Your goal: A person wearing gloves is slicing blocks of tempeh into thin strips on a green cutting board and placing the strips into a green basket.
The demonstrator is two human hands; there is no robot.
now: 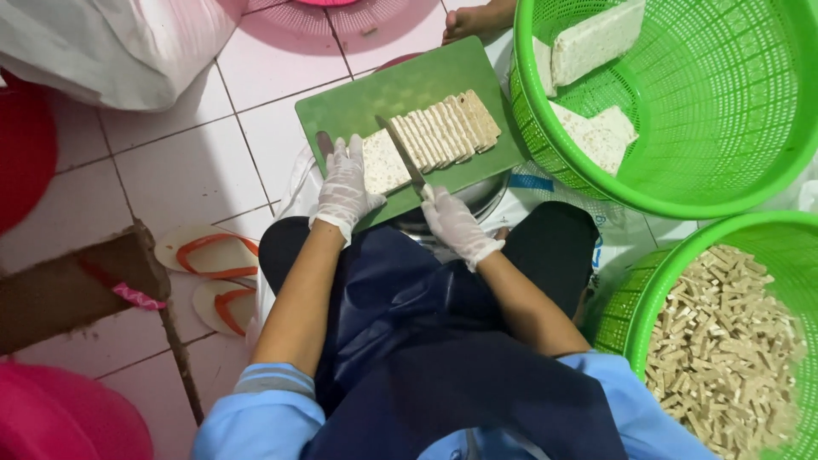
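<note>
Your left hand (345, 183) presses flat on the tempeh block (426, 140), steadying it on the green cutting board (375, 98); your right hand (452, 223), closed around the knife (400, 152), slices beside it.

My left hand (343, 189), gloved in thin white, presses flat on the uncut end of a pale, speckled block (383, 162) lying on the green cutting board (375, 98). The block's far part already stands in thin slices (447, 128), leaning together in a row. My right hand (454, 223), gloved too, grips the knife (404, 153), blade down between block and slices.
</note>
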